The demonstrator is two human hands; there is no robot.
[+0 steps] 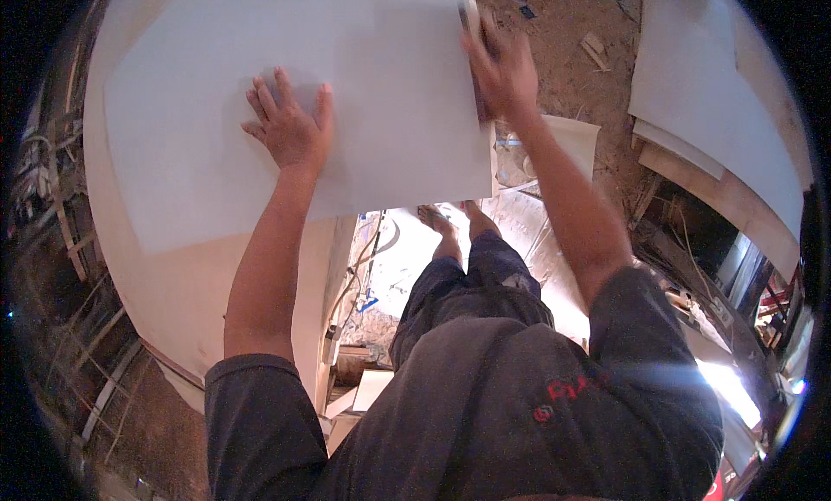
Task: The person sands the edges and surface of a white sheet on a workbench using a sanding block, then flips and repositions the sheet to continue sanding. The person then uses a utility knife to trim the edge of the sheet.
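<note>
A large pale grey laminate sheet (294, 94) fills the upper left and centre of the frame, lying flat on a broader light wooden board (173, 293) whose bare tan surface shows below and to the left of the sheet. The left hand (290, 125) rests palm down on the sheet near its middle, fingers slightly spread and pressed flat against it. The right hand (500, 68) is at the sheet's right edge in the upper centre of the frame, blurred; its fingers seem curled over the edge around something dark and narrow, but what it is cannot be made out, nor how tightly they close. Below the sheet's lower right corner the person's bare feet (454, 220) stand on pale scrap sheets (537, 233) on the floor, with cables (368, 259) trailing beside the board's edge. The upper right holds bare dirt floor (571, 77) strewn with small wood offcuts (595, 48), and beyond it more pale sheets (718, 94) stacked on a tan board, partly cut off by the dark rim of the view. Along the left rim, a metal frame (61, 181) is dim and hard to read; bright glare at the lower right washes out what lies there. The person's dark shirt (485, 406) hides the lower centre.
</note>
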